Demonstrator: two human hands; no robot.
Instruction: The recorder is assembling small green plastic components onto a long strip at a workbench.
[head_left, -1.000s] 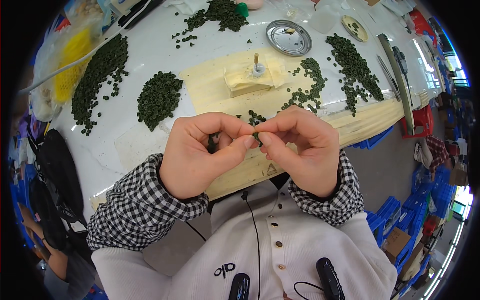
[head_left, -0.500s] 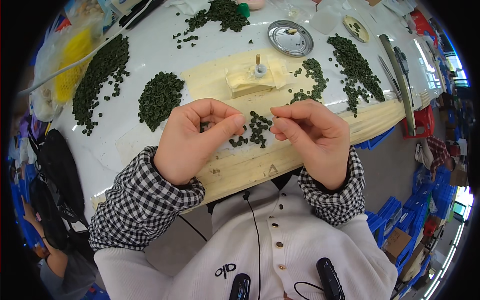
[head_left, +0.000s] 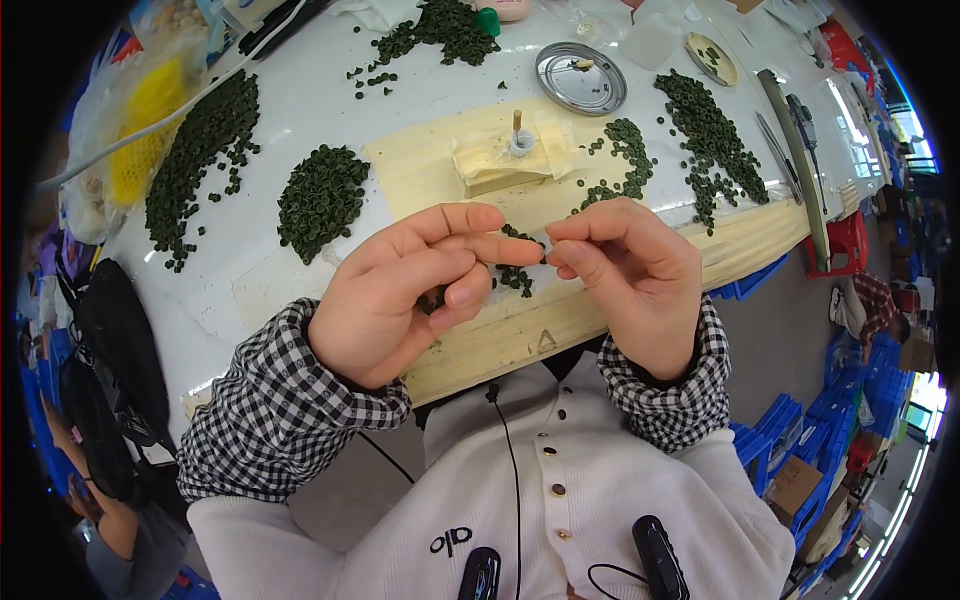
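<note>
Above the near edge of the worktable, my left hand (head_left: 400, 285) has its index and middle fingers stretched toward my right hand. Its other fingers curl in, and a few dark green bits show in the gap by the palm. My right hand (head_left: 625, 270) pinches thumb and index fingertip together on a tiny dark green piece (head_left: 546, 250), mostly hidden by the fingertips. My left middle fingertip is at or almost at that pinch. Below and between the hands lies a small scatter of dark green pieces (head_left: 515, 278), partly covered by my left hand.
Piles of small dark green ring-like pieces (head_left: 322, 200) lie across the white table (head_left: 330, 110). Ahead stands a cream block (head_left: 500, 170) with a small cup (head_left: 521, 145) and a stick. Beyond are a round metal lid (head_left: 580, 77) and, far right, tweezers (head_left: 780, 155).
My left hand has gone from a thumb-and-index pinch to index and middle fingers extended, reaching right to my right fingertips. The right hand has barely moved.
</note>
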